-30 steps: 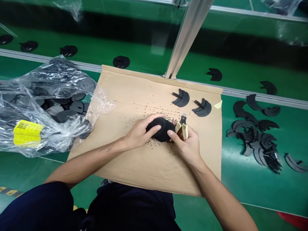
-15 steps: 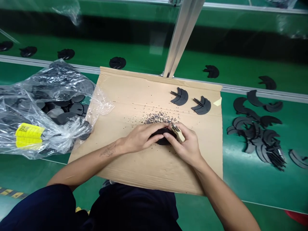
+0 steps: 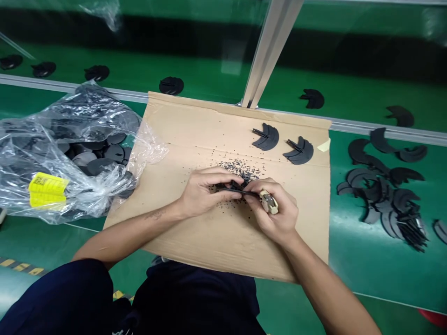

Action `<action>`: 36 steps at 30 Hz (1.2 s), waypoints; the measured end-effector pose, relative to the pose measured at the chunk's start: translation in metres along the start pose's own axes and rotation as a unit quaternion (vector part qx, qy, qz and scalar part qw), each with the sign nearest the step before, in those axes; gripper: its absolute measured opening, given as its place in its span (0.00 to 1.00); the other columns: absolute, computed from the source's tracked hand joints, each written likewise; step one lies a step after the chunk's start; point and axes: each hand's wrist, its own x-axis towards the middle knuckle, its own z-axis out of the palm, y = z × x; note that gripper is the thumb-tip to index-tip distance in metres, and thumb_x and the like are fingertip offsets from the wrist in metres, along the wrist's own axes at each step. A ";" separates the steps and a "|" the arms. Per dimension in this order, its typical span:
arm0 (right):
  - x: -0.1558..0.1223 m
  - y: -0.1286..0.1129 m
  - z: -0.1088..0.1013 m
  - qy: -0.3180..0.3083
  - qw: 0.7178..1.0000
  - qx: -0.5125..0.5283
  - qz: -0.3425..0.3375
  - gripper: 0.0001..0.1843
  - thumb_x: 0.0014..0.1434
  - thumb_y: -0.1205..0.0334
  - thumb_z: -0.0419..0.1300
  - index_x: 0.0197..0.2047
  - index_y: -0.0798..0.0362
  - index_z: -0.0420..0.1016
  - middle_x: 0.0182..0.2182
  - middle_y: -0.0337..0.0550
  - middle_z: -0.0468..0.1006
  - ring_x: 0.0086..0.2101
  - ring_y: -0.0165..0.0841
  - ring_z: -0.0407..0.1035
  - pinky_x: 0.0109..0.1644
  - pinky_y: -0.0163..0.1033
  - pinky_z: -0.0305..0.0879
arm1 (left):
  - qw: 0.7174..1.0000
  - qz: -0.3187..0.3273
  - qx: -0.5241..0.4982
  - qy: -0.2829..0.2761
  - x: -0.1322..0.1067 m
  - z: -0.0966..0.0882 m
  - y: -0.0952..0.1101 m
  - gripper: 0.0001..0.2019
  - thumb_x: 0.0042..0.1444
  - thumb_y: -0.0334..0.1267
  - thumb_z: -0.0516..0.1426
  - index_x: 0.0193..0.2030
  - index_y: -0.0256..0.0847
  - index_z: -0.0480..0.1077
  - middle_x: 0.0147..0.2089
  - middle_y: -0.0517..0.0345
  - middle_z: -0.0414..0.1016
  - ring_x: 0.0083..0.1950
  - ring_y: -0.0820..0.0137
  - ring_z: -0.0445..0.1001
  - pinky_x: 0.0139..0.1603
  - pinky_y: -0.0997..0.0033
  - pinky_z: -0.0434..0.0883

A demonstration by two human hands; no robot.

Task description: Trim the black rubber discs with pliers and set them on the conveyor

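My left hand (image 3: 202,191) is closed on a flat black disc part (image 3: 230,189), held edge-on low over a brown cardboard sheet (image 3: 195,139). My right hand (image 3: 279,214) grips a small cutter with tan handles (image 3: 268,202), its tip against the part's right edge. Tiny black trimmings (image 3: 240,168) are scattered on the cardboard just beyond my fingers. Two fanned stacks of black crescent pieces (image 3: 267,137) (image 3: 299,150) lie at the cardboard's far right.
A clear plastic bag (image 3: 66,153) of black discs with a yellow label (image 3: 48,190) lies at left. A heap of black crescent pieces (image 3: 384,195) sits on the green bench at right. Black parts (image 3: 171,85) ride a green conveyor beyond an aluminium rail (image 3: 384,130). A slanted metal post (image 3: 268,51) rises behind.
The black part has turned from showing its broad face to lying nearly edge-on between my hands. The cutter has swung down from upright to level at the part's edge.
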 end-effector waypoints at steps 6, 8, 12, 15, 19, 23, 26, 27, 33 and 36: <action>0.003 0.007 -0.004 -0.037 0.993 -0.093 -0.068 0.12 0.59 0.72 0.63 0.45 0.49 0.72 0.36 0.45 0.81 0.37 0.36 0.77 0.38 0.42 0.74 | 0.978 0.140 0.144 -0.057 0.006 -0.012 -0.005 0.11 0.62 0.35 0.63 0.50 0.36 0.78 0.43 0.49 0.83 0.43 0.70 0.80 0.45 0.68 0.77; 0.002 0.007 -0.004 -0.045 0.991 -0.103 -0.077 0.12 0.60 0.74 0.62 0.45 0.50 0.72 0.36 0.45 0.81 0.36 0.35 0.77 0.38 0.41 0.75 | 0.976 0.151 0.144 -0.063 0.006 -0.014 -0.006 0.11 0.62 0.34 0.63 0.50 0.36 0.77 0.43 0.50 0.83 0.43 0.70 0.80 0.45 0.68 0.77; -0.001 0.006 -0.002 -0.040 0.992 -0.089 -0.081 0.13 0.59 0.75 0.62 0.45 0.49 0.72 0.36 0.45 0.81 0.36 0.35 0.77 0.37 0.40 0.75 | 0.987 0.128 0.087 -0.042 0.006 -0.012 -0.004 0.11 0.59 0.36 0.66 0.49 0.38 0.78 0.40 0.52 0.84 0.41 0.72 0.81 0.43 0.71 0.78; -0.003 0.007 0.000 -0.030 0.994 -0.065 -0.077 0.12 0.59 0.73 0.63 0.44 0.49 0.72 0.36 0.45 0.81 0.36 0.35 0.78 0.38 0.41 0.76 | 0.993 0.104 0.049 -0.035 0.005 -0.010 -0.002 0.12 0.59 0.37 0.66 0.49 0.39 0.79 0.40 0.51 0.84 0.41 0.71 0.82 0.43 0.70 0.79; -0.004 0.008 0.002 -0.024 0.995 -0.056 -0.080 0.12 0.59 0.72 0.64 0.44 0.49 0.73 0.37 0.45 0.81 0.36 0.36 0.78 0.38 0.41 0.77 | 0.992 0.109 0.034 -0.049 0.006 -0.011 -0.001 0.11 0.61 0.37 0.64 0.50 0.40 0.79 0.43 0.50 0.84 0.44 0.69 0.82 0.46 0.67 0.79; -0.003 0.006 0.002 -0.029 0.995 -0.051 -0.077 0.12 0.60 0.73 0.62 0.44 0.49 0.72 0.37 0.45 0.81 0.36 0.35 0.78 0.38 0.40 0.76 | 0.990 0.123 0.040 -0.047 0.007 -0.013 0.002 0.08 0.60 0.35 0.65 0.45 0.37 0.79 0.40 0.49 0.84 0.41 0.71 0.82 0.44 0.69 0.79; -0.003 0.003 0.002 -0.040 0.996 -0.050 -0.070 0.11 0.59 0.73 0.63 0.44 0.49 0.72 0.37 0.45 0.81 0.35 0.34 0.77 0.38 0.39 0.76 | 0.990 0.121 0.051 -0.041 0.005 -0.014 0.005 0.07 0.58 0.35 0.66 0.43 0.37 0.80 0.38 0.52 0.84 0.39 0.72 0.81 0.42 0.71 0.78; -0.003 0.002 0.001 -0.041 0.996 -0.051 -0.067 0.11 0.59 0.73 0.63 0.43 0.49 0.72 0.36 0.44 0.81 0.35 0.34 0.77 0.38 0.39 0.75 | 0.991 0.119 0.054 -0.039 0.005 -0.013 0.005 0.07 0.59 0.35 0.66 0.44 0.38 0.80 0.38 0.52 0.84 0.39 0.72 0.81 0.42 0.71 0.78; -0.002 0.003 0.001 -0.049 0.996 -0.047 -0.062 0.11 0.58 0.74 0.63 0.42 0.50 0.72 0.35 0.44 0.80 0.34 0.33 0.76 0.38 0.38 0.74 | 0.991 0.110 0.067 -0.040 0.004 -0.012 0.006 0.05 0.60 0.35 0.65 0.42 0.39 0.80 0.37 0.54 0.84 0.37 0.72 0.81 0.40 0.72 0.78; -0.003 0.003 0.002 -0.056 0.996 -0.037 -0.055 0.11 0.59 0.74 0.62 0.42 0.50 0.73 0.35 0.44 0.81 0.34 0.33 0.76 0.38 0.38 0.74 | 0.990 0.106 0.078 -0.042 0.005 -0.014 0.007 0.04 0.58 0.35 0.66 0.40 0.38 0.80 0.35 0.55 0.84 0.36 0.73 0.80 0.39 0.74 0.76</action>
